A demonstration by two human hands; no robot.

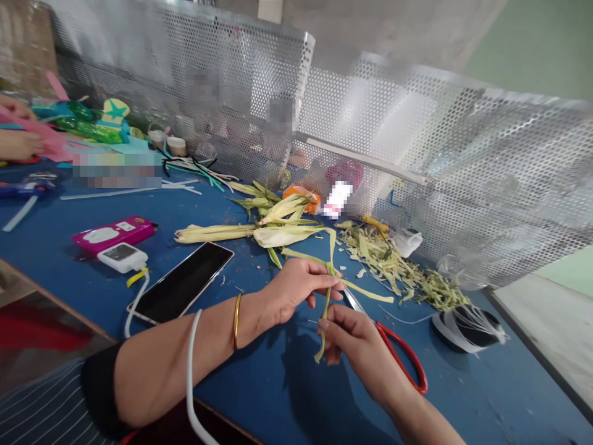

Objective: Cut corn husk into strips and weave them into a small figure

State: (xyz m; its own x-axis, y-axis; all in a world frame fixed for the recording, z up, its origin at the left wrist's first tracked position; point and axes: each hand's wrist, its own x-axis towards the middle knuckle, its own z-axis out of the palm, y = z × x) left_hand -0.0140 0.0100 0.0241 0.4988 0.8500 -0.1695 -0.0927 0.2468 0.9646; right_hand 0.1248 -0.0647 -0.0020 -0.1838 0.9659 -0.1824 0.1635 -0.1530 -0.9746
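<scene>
Pale green corn husk strips (370, 292) cross one another at the fingertips of my left hand (301, 285), which pinches them where they meet. Lower down, my right hand (346, 334) grips the hanging end of one strip between thumb and fingers. Red-handled scissors (404, 352) lie on the table beside my right hand, partly hidden by it. Beyond my left hand is a pile of whole corn husks (291, 235). Husk scraps (393, 262) are heaped farther right.
A phone (185, 281) lies left of my forearm, near a white cabled device (123, 256) and a magenta box (115, 233). A black spool (467, 327) stands right. Perforated metal panels (370, 117) line the back. Another person's hands (21, 142) hold pink material at far left.
</scene>
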